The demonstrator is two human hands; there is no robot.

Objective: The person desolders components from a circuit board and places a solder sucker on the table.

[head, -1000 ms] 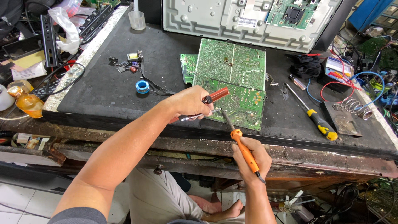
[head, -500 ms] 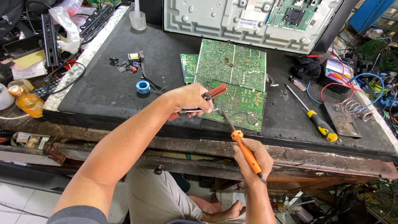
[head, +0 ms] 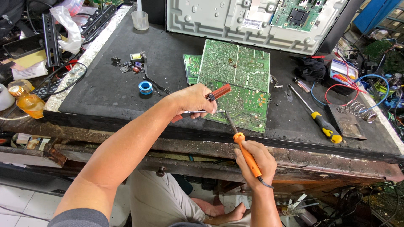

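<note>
A large green circuit board (head: 237,84) lies solder side up on the dark workbench mat (head: 105,92), its near edge close to the bench's front lip, with a smaller green board (head: 192,67) tucked partly under its left side. The right hand (head: 254,162) is clenched around the orange handle of a soldering iron (head: 242,143), whose dark tip slants up to the board's near left part. The left hand (head: 191,101) rests at the board's left edge, fingers closed on a red-handled tool (head: 219,91) and a thin metal piece pointing right toward the iron's tip; what that piece is cannot be told. Left of the hand sit a blue solder spool (head: 145,87) and a scatter of small components (head: 128,65). To the right lie a yellow-and-black screwdriver (head: 317,120), a coiled-wire iron stand (head: 357,111) and a tangle of red and blue leads (head: 349,84). Behind the board leans a grey metal chassis (head: 227,19).
</note>
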